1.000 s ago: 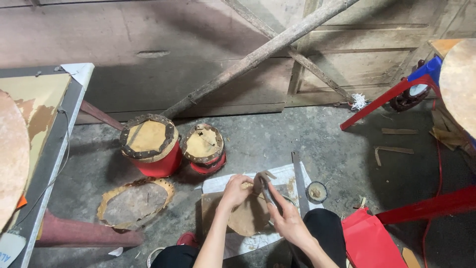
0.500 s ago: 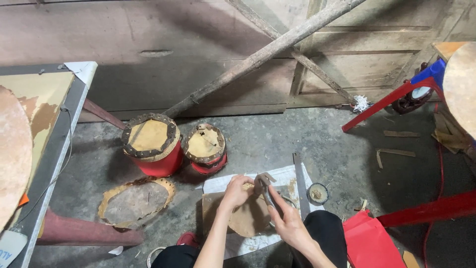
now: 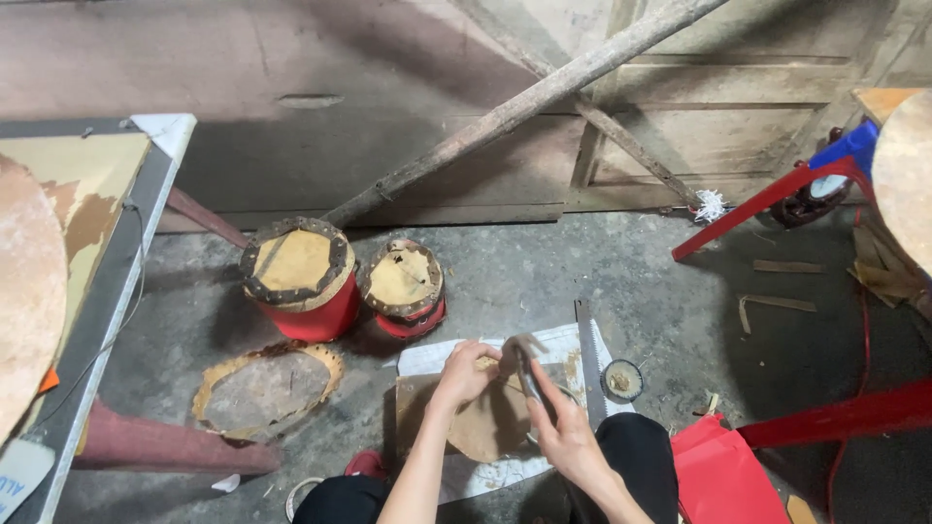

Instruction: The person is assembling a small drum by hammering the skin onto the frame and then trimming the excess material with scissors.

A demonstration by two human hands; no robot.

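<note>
Low in the middle of the frame, the person's left hand (image 3: 464, 374) was curled loosely, fingertips pressed on the upper edge of a round brown hide piece (image 3: 490, 427) that lay on a board (image 3: 413, 417) over white paper (image 3: 437, 357). The right hand (image 3: 563, 437) was closed around the handle of a small hammer (image 3: 524, 359), its metal head raised just above the hide's top edge. Compared with the earlier views, the hammer head had lifted slightly and drawn closer to the left fingertips, while the hide and board had stayed put; the work looked to be mid-stroke at the same spot on the rim.

What the left fingertips pinched, if anything, was too small to make out; a tack or peg there could not be confirmed. The right hand covered most of the hammer handle. Above them stood two red drums (image 3: 301, 277), and a loose ring of hide (image 3: 264, 388) lay at lower left. A small round tin (image 3: 621, 380) sat right of the paper, its contents unclear.
</note>
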